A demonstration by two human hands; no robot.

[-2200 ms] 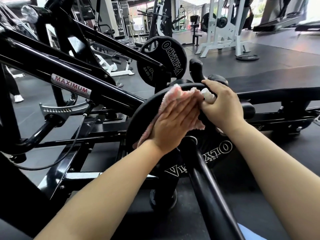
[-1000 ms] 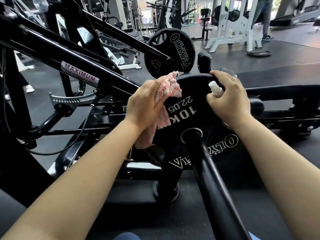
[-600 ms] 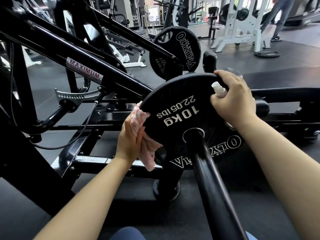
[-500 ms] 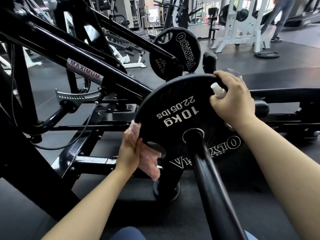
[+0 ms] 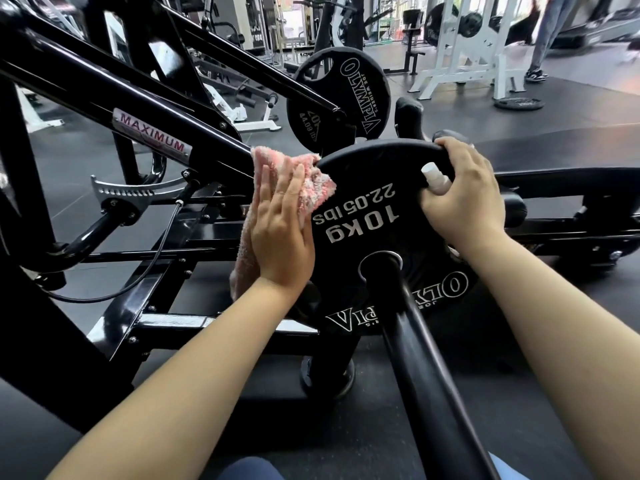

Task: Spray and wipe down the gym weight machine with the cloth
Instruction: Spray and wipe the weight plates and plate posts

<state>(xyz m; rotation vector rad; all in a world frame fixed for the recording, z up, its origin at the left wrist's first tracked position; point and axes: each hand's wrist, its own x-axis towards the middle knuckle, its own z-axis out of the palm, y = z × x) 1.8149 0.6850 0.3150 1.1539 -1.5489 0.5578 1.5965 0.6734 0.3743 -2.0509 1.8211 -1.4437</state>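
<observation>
While the left hand (image 5: pixel 282 233) is lying flat with fingers straight, it is pressing the cloth (image 5: pixel 310 188) against the plate (image 5: pixel 363 216) at the plate's 9 to 10 o'clock edge. The cloth, pink and white, is bunching above the fingertips at 11 o'clock and hanging below the wrist at 8 o'clock. The right hand (image 5: pixel 464 199) is curling over the plate's rim at 1 o'clock, gripping both the rim and a small white bottle (image 5: pixel 435 180) pinned against the plate face under the thumb. The plate, marked 10 kg and 22.05 lbs upside down, is sitting on a black sleeve (image 5: pixel 426 358) running toward 5 o'clock. A second plate (image 5: pixel 341 98) is hanging beyond, at 12 o'clock. The frame (image 5: pixel 104 95), black with a MAXIMUM label (image 5: pixel 152 135), is slanting across from 10 o'clock. A white rack (image 5: pixel 464 46) is standing far off at 1 o'clock, with a loose plate (image 5: pixel 518 103) lying on the floor (image 5: pixel 571 109) beside it.
</observation>
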